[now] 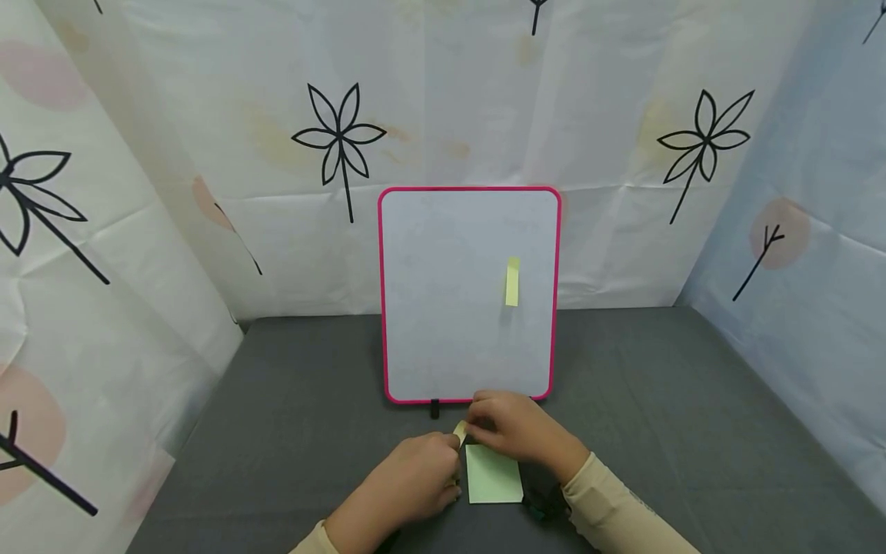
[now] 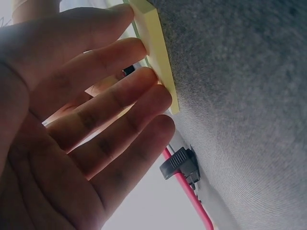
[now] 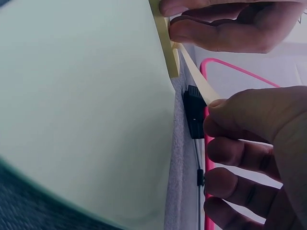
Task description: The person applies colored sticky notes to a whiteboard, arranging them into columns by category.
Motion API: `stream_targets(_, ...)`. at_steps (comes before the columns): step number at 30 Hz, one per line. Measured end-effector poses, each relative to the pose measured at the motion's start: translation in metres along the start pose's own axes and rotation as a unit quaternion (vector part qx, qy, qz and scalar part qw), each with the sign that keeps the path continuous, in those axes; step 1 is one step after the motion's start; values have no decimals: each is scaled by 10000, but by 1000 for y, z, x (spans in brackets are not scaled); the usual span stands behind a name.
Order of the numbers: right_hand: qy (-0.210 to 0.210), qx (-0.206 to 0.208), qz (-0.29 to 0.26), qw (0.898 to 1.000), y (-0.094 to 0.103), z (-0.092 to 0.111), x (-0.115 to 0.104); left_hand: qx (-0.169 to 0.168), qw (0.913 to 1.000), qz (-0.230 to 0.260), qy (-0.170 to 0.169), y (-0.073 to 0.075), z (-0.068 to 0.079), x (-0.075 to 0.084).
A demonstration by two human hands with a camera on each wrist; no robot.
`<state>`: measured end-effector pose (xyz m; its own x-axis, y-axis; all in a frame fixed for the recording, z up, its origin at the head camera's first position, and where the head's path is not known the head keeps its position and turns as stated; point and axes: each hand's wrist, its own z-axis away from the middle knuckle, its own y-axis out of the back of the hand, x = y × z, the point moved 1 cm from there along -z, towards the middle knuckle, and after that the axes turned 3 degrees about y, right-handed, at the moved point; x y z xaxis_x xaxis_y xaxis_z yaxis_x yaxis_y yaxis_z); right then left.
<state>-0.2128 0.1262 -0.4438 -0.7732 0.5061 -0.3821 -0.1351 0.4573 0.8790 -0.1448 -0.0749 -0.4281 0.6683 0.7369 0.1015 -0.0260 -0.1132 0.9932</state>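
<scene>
A pad of yellow sticky strips stands beside a square pale green note pad. My left hand grips the yellow pad, and several of its fingertips lie along the pad's side in the left wrist view. Between thumb and finger, my right hand pinches one end of a narrow yellow strip. That strip stretches between the two hands, its other end at the yellow pad by the left fingertips. In the right wrist view the green pad fills the left side.
Behind the hands a whiteboard with a pink frame stands upright, held by black clips. One yellow strip is stuck on its right half. A grey cloth covers the table, and a patterned curtain hangs around it.
</scene>
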Motion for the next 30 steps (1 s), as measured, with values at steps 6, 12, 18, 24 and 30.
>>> stream_targets(6,53,27,21,10000,2,1,0,-126,9998,176,-27,3,1,0)
stream_targets(12,62,83,-11,9999,6,2,1,-81,9998,143,-121,2,2,-2)
stream_targets(18,153,292,100,9994,9,2,4,-76,9996,202,-166,1,2,-4)
stream_targets(24,42,321,54,9995,14,2,4,-161,9995,213,-165,2,1,-4)
stream_targets(30,-106,386,247,9989,22,3,4,-207,9993,258,-156,2,0,-5)
